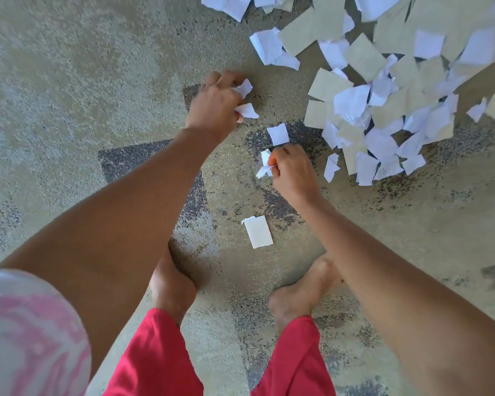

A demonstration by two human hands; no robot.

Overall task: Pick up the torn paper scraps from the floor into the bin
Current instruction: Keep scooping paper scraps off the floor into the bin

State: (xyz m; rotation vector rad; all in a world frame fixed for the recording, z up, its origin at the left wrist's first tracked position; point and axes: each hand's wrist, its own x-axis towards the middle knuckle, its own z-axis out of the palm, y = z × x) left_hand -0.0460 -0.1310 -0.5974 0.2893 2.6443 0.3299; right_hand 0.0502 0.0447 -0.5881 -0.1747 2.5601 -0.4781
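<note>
My left hand (215,102) is closed around white paper scraps (245,100) whose ends stick out past the fingers. My right hand (290,170) pinches crumpled white scraps (265,165) between thumb and fingers. One small white scrap (278,134) lies on the floor just above the right hand. A larger white piece (258,231) lies flat nearer my feet. A big heap of white and beige torn scraps (383,90) covers the floor at the upper right. No bin is in view.
The floor (83,81) is speckled beige concrete with dark patches. My bare feet (172,284) stand at the lower middle, below red trouser legs (155,358). A pink and white sleeve (32,332) fills the lower left corner.
</note>
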